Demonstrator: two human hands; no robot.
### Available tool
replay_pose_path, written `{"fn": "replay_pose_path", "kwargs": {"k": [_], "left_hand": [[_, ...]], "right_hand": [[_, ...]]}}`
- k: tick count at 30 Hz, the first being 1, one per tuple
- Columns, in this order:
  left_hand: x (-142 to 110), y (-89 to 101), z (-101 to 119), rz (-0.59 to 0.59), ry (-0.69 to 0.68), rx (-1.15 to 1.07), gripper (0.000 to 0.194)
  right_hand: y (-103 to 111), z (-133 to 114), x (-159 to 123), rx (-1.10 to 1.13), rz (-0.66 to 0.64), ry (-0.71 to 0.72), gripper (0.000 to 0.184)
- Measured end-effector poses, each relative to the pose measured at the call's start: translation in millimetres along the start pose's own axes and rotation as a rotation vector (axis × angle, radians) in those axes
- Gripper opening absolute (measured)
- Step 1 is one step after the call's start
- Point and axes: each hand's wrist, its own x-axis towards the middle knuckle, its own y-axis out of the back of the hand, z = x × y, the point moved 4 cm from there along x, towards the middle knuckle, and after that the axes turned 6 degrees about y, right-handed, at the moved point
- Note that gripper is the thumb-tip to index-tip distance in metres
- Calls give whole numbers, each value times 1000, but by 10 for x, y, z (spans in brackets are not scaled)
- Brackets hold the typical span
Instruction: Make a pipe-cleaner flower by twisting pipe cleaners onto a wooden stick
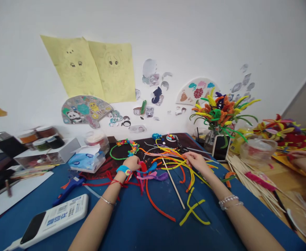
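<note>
Orange and yellow pipe cleaners (pixel 172 162) beneath the right fingertips (pixel 187 156); blue, red and purple pipe-cleaner loops (pixel 150 170) just beside the left fingers (pixel 137 162).

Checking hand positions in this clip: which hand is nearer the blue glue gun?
Left. The left hand is up and to the right of the blue glue gun; the right hand is much farther right, beyond the orange and yellow pipe cleaners.

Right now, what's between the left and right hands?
Head view: orange pipe cleaners, yellow pipe cleaners and a wooden stick separate the left hand and right hand.
</note>
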Motion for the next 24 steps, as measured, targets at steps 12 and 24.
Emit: {"fn": "replay_pose_path", "kwargs": {"k": [12, 24], "left_hand": [[-9, 289, -55, 184, -54, -320, 20], [41, 228, -114, 101, -173, -595, 34]], "right_hand": [[-64, -12, -13, -39, -5, 5, 39], [-35, -28, -32, -75, 34, 9, 35]]}}
